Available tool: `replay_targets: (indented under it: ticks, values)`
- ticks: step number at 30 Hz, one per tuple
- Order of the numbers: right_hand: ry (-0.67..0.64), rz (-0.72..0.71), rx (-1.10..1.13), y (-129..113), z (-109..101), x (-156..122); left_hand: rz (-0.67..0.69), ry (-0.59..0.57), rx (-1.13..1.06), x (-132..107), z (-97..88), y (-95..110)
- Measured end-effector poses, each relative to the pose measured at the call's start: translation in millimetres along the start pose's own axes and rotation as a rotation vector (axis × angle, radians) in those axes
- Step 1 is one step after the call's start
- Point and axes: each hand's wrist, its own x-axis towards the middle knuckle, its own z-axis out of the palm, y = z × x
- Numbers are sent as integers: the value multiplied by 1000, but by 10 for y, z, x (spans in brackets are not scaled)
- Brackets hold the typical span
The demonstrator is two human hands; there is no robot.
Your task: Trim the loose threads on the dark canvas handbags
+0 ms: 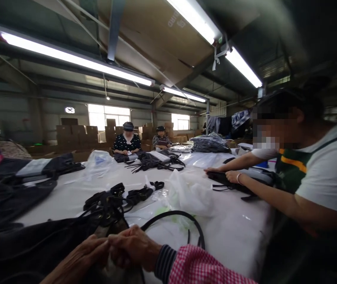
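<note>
My left hand [85, 254] and my right hand [137, 245] meet at the bottom middle, fingers closed and pressed together. What they pinch is hidden behind the knuckles. A dark fabric bag [47, 240] lies beside my left hand, with black straps and brass-coloured fittings [108, 215] just beyond the fingertips. From behind my right hand a black strap [180, 213] curves over the table to the right; whether it is gripped cannot be seen. Bundled black straps [143, 193], tied with white wrap, lie farther forward.
A white-covered table [227, 221] bears crumpled clear plastic [188, 193] and piled dark goods [210, 142]. Close on the right, a co-worker [313, 157] handles a black item [218, 178]. Other people sit at the far side and left. Lamps [76, 55] hang overhead; cartons [76, 136] stand behind.
</note>
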Motion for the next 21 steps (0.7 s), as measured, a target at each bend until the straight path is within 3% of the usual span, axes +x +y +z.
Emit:
replay_targets:
  ticks: [3, 6, 12, 16, 21]
  values:
    - [-11, -130, -104, 19, 55, -32, -2, -86, 1, -40, 29, 124]
    - [19, -137, -32, 76, 104, -44, -79, 46, 22, -112, 90, 235]
    - [99, -96, 76, 315, 170, 11, -215, 196, 42, -205, 235, 272]
    - [141, -100, 44, 359, 195, 10, -231, 235, 34, -227, 282, 274]
    - [217, -72, 104, 326, 248, -65, -258, 231, -166, -237, 354, 277]
